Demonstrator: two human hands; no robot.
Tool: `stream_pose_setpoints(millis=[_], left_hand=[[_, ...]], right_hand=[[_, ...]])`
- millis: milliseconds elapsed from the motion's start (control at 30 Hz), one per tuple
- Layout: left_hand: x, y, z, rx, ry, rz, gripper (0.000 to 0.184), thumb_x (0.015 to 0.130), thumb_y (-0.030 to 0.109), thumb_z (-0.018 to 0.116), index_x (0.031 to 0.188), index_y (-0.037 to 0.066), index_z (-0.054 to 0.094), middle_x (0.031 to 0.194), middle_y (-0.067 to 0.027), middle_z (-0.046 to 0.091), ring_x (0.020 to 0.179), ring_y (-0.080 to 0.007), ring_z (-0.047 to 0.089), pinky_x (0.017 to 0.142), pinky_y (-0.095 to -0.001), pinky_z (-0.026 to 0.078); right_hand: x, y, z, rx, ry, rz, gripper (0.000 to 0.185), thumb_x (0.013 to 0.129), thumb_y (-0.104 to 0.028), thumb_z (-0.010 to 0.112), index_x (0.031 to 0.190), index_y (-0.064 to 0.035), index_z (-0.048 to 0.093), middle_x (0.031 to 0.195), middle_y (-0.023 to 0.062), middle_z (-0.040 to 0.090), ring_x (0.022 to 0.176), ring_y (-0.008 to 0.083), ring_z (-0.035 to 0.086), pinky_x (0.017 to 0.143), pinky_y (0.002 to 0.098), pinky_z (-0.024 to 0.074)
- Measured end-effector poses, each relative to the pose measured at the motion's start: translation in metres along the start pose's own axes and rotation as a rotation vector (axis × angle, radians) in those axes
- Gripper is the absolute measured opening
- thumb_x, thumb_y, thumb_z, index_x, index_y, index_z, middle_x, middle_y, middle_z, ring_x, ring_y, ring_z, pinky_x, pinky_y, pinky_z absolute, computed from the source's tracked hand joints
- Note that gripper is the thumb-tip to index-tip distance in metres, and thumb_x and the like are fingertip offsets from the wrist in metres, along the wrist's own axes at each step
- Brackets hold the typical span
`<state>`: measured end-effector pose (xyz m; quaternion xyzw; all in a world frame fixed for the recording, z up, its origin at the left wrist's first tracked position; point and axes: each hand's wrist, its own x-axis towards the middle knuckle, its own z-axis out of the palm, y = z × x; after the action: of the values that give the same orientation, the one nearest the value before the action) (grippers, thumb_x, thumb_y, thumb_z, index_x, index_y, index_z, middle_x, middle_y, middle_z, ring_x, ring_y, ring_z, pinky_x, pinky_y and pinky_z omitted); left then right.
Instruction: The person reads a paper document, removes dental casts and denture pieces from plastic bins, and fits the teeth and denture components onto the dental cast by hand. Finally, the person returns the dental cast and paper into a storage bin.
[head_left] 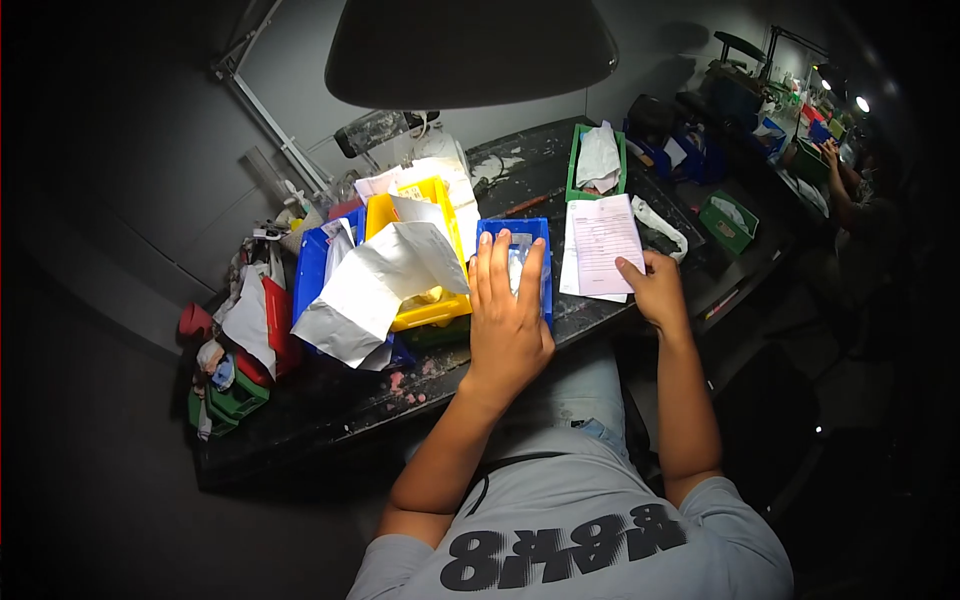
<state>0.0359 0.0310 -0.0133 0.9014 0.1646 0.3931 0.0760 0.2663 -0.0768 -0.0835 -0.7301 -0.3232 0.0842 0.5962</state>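
My left hand (508,325) lies over a small blue bin (543,285) at the bench's front edge, its fingers stretched out and apart. Something pale and clear shows inside that bin between the fingers, too covered to name. My right hand (657,290) pinches the lower right corner of a pinkish printed form (607,245) between thumb and fingers. Behind the form, a white sheet (570,272) shows along its left edge. Just beyond it stands a green bin (573,165) with a crumpled white packet (599,158) in it.
A yellow bin (430,318) and another blue bin (310,270) sit left under creased white paper (365,290). Red (284,330) and green bins (240,400) stand farther left. A dark lamp shade (470,60) hangs overhead. Another person (850,200) works at far right.
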Motion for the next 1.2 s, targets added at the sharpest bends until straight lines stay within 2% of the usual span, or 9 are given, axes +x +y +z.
stream_pose_setpoints(millis=[67,133,333,600,833,900,1000,1133,1200], left_hand=[[0.001,0.005,-0.006,-0.105,0.021,-0.025,0.083,0.067,-0.003,0.058,0.148,0.003,0.040,0.150,-0.0320,0.033,0.144,-0.0524,0.027,0.120,-0.0600,0.020],[0.004,0.010,-0.009,-0.134,0.039,0.011,0.083,0.065,0.001,0.058,0.146,0.002,0.042,0.149,-0.0323,0.033,0.143,-0.0530,0.027,0.120,-0.0591,0.020],[0.002,0.039,-0.025,-0.003,0.006,0.089,0.065,0.072,0.005,0.064,0.136,0.005,0.055,0.151,-0.0280,0.036,0.145,-0.0520,0.026,0.118,-0.0632,0.019],[-0.001,0.052,0.017,-0.111,-0.024,0.270,0.041,0.084,0.014,0.071,0.124,0.006,0.065,0.144,-0.0241,0.048,0.142,-0.0441,0.038,0.117,-0.0602,0.023],[-0.003,0.054,0.019,-0.334,0.096,0.147,0.025,0.084,0.000,0.067,0.109,0.002,0.068,0.111,-0.0147,0.069,0.110,-0.0363,0.064,0.095,-0.0461,0.049],[0.001,0.048,0.020,-0.382,0.148,0.134,0.025,0.084,-0.002,0.067,0.109,0.002,0.068,0.108,-0.0162,0.069,0.107,-0.0369,0.065,0.091,-0.0444,0.051],[0.009,0.046,0.020,-0.432,0.248,0.132,0.022,0.086,-0.006,0.066,0.107,-0.001,0.067,0.100,-0.0185,0.070,0.095,-0.0369,0.069,0.084,-0.0419,0.054],[0.022,0.045,0.017,-0.496,0.316,-0.020,0.012,0.093,-0.001,0.062,0.103,-0.003,0.067,0.086,-0.0193,0.071,0.076,-0.0333,0.072,0.069,-0.0363,0.056],[0.027,0.042,0.011,-0.590,0.279,-0.182,0.010,0.096,0.002,0.061,0.102,-0.003,0.068,0.083,-0.0170,0.072,0.071,-0.0242,0.072,0.066,-0.0331,0.055]], right_hand=[[0.000,-0.008,-0.013,-0.003,-0.015,-0.016,0.023,0.092,-0.015,0.073,0.100,0.0074,0.074,0.083,0.0127,0.075,0.071,0.0127,0.067,0.065,0.0310,0.0512],[-0.003,-0.026,-0.023,0.004,-0.043,0.195,0.025,0.094,-0.016,0.072,0.100,0.0085,0.073,0.084,0.0100,0.075,0.072,0.0114,0.065,0.065,0.0295,0.0504],[-0.008,-0.027,-0.044,0.110,-0.077,0.219,0.030,0.095,-0.026,0.072,0.097,0.0036,0.075,0.080,0.0059,0.072,0.058,0.0076,0.057,0.049,0.0253,0.0405],[-0.041,-0.080,-0.061,0.385,-0.350,0.200,0.023,0.095,-0.015,0.071,0.102,0.0071,0.072,0.092,0.0084,0.074,0.079,0.0097,0.067,0.075,0.0246,0.0525],[-0.045,-0.059,-0.065,0.431,-0.417,0.116,0.043,0.087,-0.033,0.081,0.105,0.0050,0.070,0.092,0.0042,0.073,0.081,0.0091,0.066,0.072,0.0231,0.0517],[-0.044,-0.058,-0.068,0.469,-0.580,0.144,0.063,0.083,-0.044,0.082,0.119,0.0041,0.063,0.103,0.0048,0.072,0.088,0.0106,0.067,0.074,0.0236,0.0529],[-0.050,-0.065,-0.048,0.610,-0.520,0.043,0.074,0.081,-0.047,0.082,0.129,0.0028,0.056,0.113,0.0060,0.069,0.097,0.0126,0.067,0.075,0.0255,0.0551],[-0.050,-0.063,-0.040,0.561,-0.452,0.082,0.075,0.082,-0.044,0.081,0.134,0.0029,0.053,0.118,0.0074,0.067,0.103,0.0143,0.066,0.077,0.0287,0.0579],[-0.045,-0.060,-0.037,0.507,-0.403,0.113,0.056,0.088,-0.031,0.080,0.127,0.0040,0.059,0.109,0.0072,0.070,0.094,0.0117,0.067,0.072,0.0262,0.0564]])
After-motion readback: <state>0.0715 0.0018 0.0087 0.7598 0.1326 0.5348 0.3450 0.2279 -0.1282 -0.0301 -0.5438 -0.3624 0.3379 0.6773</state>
